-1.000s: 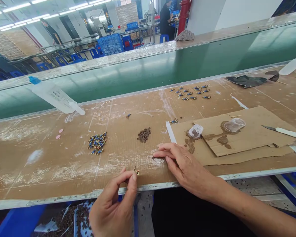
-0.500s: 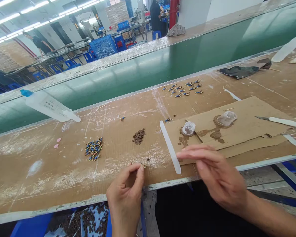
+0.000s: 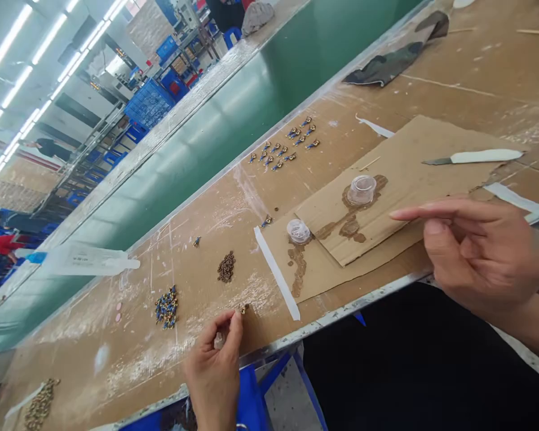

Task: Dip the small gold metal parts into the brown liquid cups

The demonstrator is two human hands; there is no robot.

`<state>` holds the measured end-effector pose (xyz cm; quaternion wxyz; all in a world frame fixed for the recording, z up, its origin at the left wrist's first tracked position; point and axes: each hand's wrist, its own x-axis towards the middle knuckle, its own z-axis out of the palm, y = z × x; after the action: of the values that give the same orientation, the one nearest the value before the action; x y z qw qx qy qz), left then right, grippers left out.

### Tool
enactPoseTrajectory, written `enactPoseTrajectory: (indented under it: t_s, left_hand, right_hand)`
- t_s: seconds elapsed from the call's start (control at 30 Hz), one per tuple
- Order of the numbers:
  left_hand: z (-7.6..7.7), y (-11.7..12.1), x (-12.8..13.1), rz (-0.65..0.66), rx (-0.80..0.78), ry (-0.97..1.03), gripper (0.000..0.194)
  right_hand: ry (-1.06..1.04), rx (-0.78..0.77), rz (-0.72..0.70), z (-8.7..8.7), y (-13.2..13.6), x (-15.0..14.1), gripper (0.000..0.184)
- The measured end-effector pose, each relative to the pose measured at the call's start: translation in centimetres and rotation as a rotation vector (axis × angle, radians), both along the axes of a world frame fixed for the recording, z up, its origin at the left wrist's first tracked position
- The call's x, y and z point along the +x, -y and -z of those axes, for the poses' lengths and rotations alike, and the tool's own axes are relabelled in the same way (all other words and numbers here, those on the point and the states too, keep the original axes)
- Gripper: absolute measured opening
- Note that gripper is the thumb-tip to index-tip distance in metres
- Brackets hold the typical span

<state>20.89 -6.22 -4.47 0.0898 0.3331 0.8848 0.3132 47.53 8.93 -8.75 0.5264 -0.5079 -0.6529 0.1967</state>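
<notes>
My left hand (image 3: 215, 353) pinches a small gold-coloured figure piece (image 3: 244, 309) between thumb and forefinger near the table's front edge; the fingertips partly hide it. Past it are a heap of small brown rings (image 3: 226, 267) and a pile of blue-and-gold figure pieces (image 3: 166, 307). My right hand (image 3: 480, 251) hovers over the right front edge of the cardboard sheet (image 3: 404, 170), forefinger stretched out, thumb apart below it, with nothing visible in it. A small clear cup (image 3: 299, 231) and a larger clear cup (image 3: 362, 190) rest on the cardboard amid wet brown stains.
A white-handled knife (image 3: 480, 157) lies on the cardboard. Several spaced figure pieces (image 3: 282, 151) lie near the green belt (image 3: 233, 131). At left are a plastic bottle (image 3: 90, 260), two pink discs (image 3: 118, 312) and a gold pile (image 3: 40, 404). A dark cloth (image 3: 390, 63) lies at the back.
My view has tilted and turned right. My right hand has moved right, away from the tape strip and along the cardboard's front edge. My left hand keeps its pinch on the small piece.
</notes>
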Motion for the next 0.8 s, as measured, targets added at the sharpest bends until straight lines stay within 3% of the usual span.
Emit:
enactPoseTrajectory:
  t_s: [0.33, 0.8]
  left_hand:
    - [-0.6, -0.6, 0.3, -0.055, -0.060, -0.036, 0.036]
    - [-0.7, -0.8, 0.2, -0.029, -0.106, -0.045, 0.034]
  right_hand:
    - [0.097, -0.086, -0.096, -0.6, 0.0, 1.0, 0.021]
    - [0.037, -0.135, -0.091, -1.3, -0.2, 0.7, 0.017]
